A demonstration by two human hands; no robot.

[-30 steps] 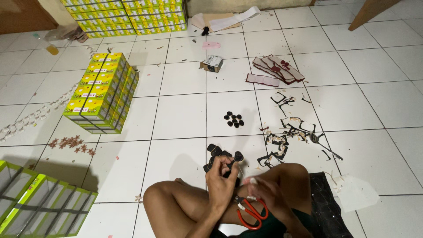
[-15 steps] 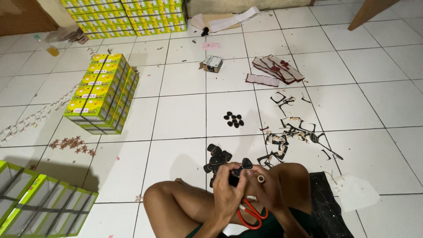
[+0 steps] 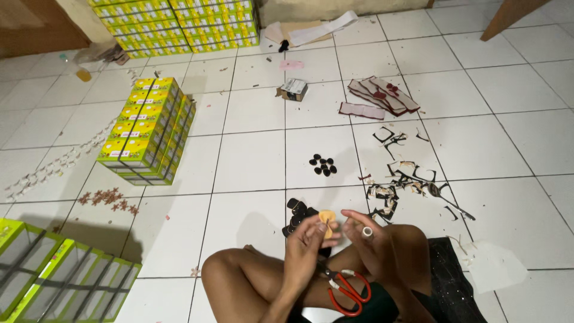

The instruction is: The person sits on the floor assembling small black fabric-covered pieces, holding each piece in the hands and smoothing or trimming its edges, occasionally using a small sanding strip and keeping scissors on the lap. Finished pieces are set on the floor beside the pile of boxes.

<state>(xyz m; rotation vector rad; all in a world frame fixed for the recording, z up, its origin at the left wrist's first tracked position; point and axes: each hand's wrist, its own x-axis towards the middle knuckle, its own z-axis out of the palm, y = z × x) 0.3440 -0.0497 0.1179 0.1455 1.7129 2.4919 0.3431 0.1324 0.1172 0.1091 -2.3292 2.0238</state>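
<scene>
The person is sitting cross-legged on a white tiled floor (image 3: 251, 161), both hands raised over the knees. The left hand (image 3: 306, 248) is pinching a small tan, rounded flat cut-out piece (image 3: 327, 220) between thumb and fingertips, holding it upright just above the lap. The right hand (image 3: 373, 242) is sitting just beside it, fingers curled around a small pale cylindrical object (image 3: 366, 231) (its kind cannot be told at this size); the forefinger is reaching toward the tan piece.

A pair of red-handled scissors (image 3: 347, 290) is lying on the lap below the hands, untouched. A heap of black rounded cut-outs (image 3: 298, 214) is lying on the floor directly beyond the left hand, and a smaller cluster of black oval pieces (image 3: 323, 164) is lying farther out.

To the right, curled black-and-white offcut scraps (image 3: 397, 179) are littering the tiles, with a stack of dark red card sheets (image 3: 379, 96) beyond them. A block of stacked yellow-and-green cartons (image 3: 149, 128) is standing to the left, well apart from the hands, and green-framed trays (image 3: 57, 278) are lying at the near left corner.
</scene>
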